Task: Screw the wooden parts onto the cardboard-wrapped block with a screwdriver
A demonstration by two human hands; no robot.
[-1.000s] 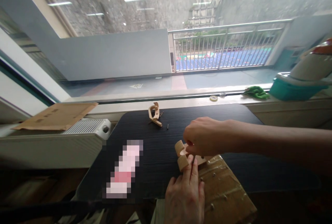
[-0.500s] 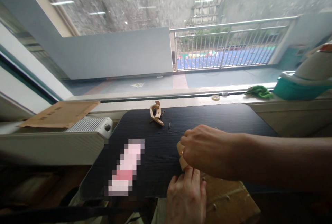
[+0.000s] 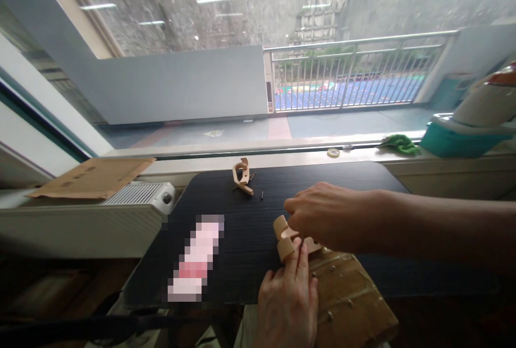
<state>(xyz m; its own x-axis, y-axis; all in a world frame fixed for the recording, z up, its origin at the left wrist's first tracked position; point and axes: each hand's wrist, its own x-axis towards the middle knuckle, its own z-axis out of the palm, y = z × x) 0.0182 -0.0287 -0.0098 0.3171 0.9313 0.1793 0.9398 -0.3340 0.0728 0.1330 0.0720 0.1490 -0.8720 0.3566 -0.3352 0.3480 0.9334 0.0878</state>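
Observation:
A pale wooden piece with rounded ends (image 3: 283, 248) lies at the edge of a brown, tape-wrapped block (image 3: 355, 299) with several small screw-like studs in its top. My left hand (image 3: 288, 294) rests palm down beside the block, its fingers stretched out onto the wooden piece. Above the piece my right hand (image 3: 322, 211) is closed in a fist. A thin dark tip shows below the fist, near my left fingertips; what the fist holds is hidden. Farther back on the black table (image 3: 226, 219) lies a curved wooden frame (image 3: 241, 177) with a small dark screw (image 3: 262, 196) near it.
A blurred pink-and-white item (image 3: 197, 256) is at the table's left. Beyond it stands a white radiator (image 3: 161, 200) with a cardboard sheet (image 3: 92, 176) on top. Along the windowsill are a tape roll (image 3: 333, 153), a green cloth (image 3: 401, 144) and a teal container (image 3: 463, 138).
My right fist has lifted slightly and shifted right, uncovering more of the wooden piece. My left fingers now reach farther up onto it. The block has shifted a little.

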